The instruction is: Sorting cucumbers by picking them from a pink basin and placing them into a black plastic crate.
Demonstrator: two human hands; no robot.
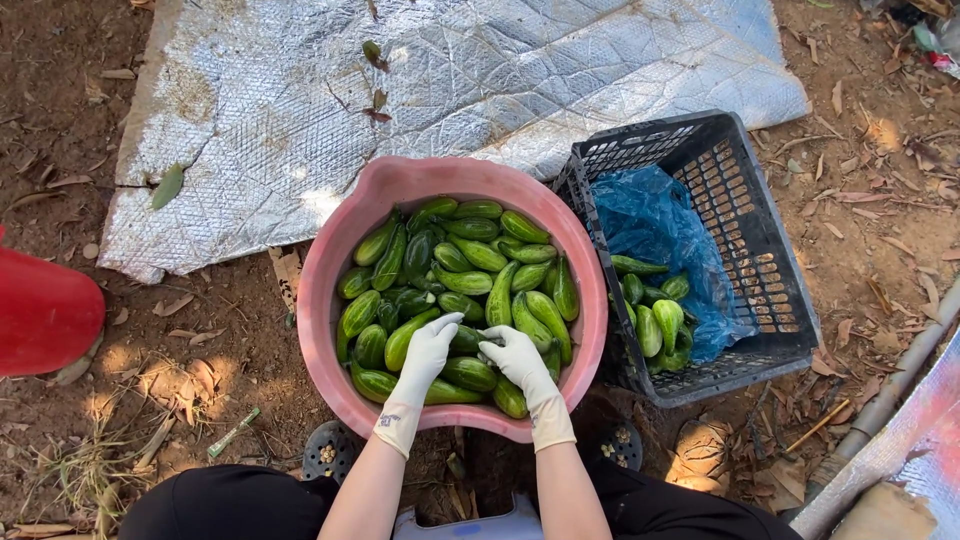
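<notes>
A round pink tub (330, 250) sits on the dirt in front of me, full of green cucumbers (470, 270). Both my hands wear white gloves and reach into its near side. My left hand (430, 352) rests on the cucumbers with fingers curled over one. My right hand (515, 358) lies beside it, fingers bent around a dark cucumber (468, 342) between the two hands. Whether either hand has lifted anything is unclear.
A black plastic crate (760, 260) lined with blue plastic film (650, 215) stands right of the tub, holding several cucumbers (655, 315). A silver foil sheet (430, 80) lies behind. A red object (40, 310) is at the left edge. A pipe (890, 390) runs along the right.
</notes>
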